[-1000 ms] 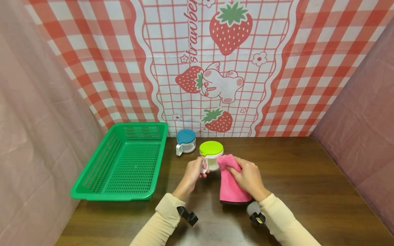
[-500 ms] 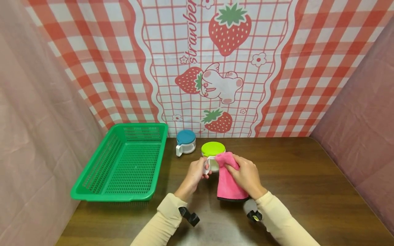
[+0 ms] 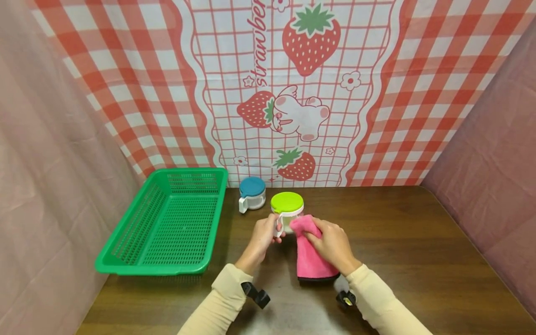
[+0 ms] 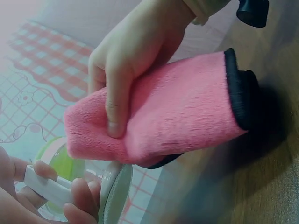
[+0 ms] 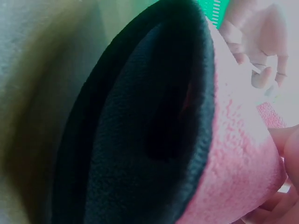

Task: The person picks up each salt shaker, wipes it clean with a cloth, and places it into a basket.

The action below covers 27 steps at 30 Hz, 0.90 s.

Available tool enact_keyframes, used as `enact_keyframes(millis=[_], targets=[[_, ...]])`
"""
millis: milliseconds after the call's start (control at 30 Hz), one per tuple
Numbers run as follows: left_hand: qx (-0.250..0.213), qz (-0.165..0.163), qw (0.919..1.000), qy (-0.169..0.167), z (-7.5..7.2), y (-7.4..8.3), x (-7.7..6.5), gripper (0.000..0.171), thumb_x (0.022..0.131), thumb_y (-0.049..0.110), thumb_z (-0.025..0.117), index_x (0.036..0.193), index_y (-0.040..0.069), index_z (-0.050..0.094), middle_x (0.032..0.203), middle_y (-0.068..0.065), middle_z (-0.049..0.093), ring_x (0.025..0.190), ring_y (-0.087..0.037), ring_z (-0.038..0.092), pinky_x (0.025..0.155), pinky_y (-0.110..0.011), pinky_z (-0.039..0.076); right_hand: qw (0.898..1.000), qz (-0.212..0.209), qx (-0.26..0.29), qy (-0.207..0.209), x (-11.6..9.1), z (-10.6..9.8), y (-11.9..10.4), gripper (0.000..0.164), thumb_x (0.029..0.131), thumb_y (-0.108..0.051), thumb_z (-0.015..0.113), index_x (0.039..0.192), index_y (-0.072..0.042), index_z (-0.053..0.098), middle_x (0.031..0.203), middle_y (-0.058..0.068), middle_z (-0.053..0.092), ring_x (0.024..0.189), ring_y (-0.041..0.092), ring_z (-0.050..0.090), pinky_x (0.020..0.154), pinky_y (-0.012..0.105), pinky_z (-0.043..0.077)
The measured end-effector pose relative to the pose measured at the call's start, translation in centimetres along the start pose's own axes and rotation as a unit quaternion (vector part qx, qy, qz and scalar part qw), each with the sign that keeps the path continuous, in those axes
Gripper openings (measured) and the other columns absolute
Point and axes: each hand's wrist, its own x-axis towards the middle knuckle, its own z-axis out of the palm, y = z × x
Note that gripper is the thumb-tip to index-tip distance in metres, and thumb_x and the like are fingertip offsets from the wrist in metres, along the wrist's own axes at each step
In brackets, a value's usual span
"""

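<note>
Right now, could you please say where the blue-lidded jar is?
In the head view, the blue-lidded jar stands left of centre at the back, between the basket and the green-lidded jar.

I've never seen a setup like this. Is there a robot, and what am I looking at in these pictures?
There's no robot here, just a person's two bare hands. The wide picture comes from a camera worn on the head, looking forward and down. The two close-ups come from wrist cameras, one for each hand.

The left hand grips the white handle of a lime-lidded jar. The right hand holds a pink cloth with a dark edge, right by the jar; I can't tell if they touch. That edge fills much of the right-wrist picture.

Also on the wooden table are a blue-lidded jar and a green basket.
</note>
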Motion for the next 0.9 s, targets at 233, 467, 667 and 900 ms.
enact_keyframes(millis=[233,467,667,900], targets=[[-0.015,-0.002,0.9999,-0.001,-0.3,0.0,0.1,0.035,0.085,0.033,0.04,0.058,0.011,0.048,0.053,-0.001,0.054,0.04,-0.008,0.047,0.043,-0.019,0.034,1.0,0.004,-0.008,-0.016,-0.6,0.4,0.2,0.043,0.072,-0.028,0.073,0.109,-0.009,0.064,0.092,0.013,0.069,0.081,0.03,0.065,0.071,0.046,0.049],[-0.022,0.003,0.9997,-0.005,-0.6,0.8,-0.7,0.036,0.087,0.03,0.039,0.058,0.01,0.047,0.054,-0.002,0.055,0.041,-0.007,0.047,0.043,-0.019,0.033,1.0,0.001,-0.01,-0.022,-0.7,0.6,0.4,0.042,0.072,-0.029,0.072,0.109,-0.009,0.064,0.092,0.012,0.069,0.081,0.03,0.065,0.071,0.046,0.049],[-0.024,0.002,0.9997,-0.003,-0.7,2.8,-2.5,0.034,0.089,0.024,0.037,0.06,0.008,0.045,0.053,0.0,0.053,0.042,-0.007,0.046,0.044,-0.017,0.033,0.999,0.002,0.019,-0.035,-0.5,0.4,0.9,0.04,0.073,-0.03,0.072,0.107,-0.011,0.065,0.097,0.01,0.069,0.085,0.029,0.066,0.074,0.044,0.049],[-0.026,-0.006,0.9996,-0.004,-0.8,2.7,-2.4,0.034,0.089,0.025,0.037,0.06,0.009,0.045,0.053,0.0,0.053,0.042,-0.007,0.046,0.043,-0.016,0.033,0.998,0.003,0.045,-0.033,0.0,-0.1,1.2,0.039,0.072,-0.028,0.072,0.107,-0.011,0.066,0.097,0.01,0.069,0.085,0.026,0.066,0.074,0.042,0.05]])
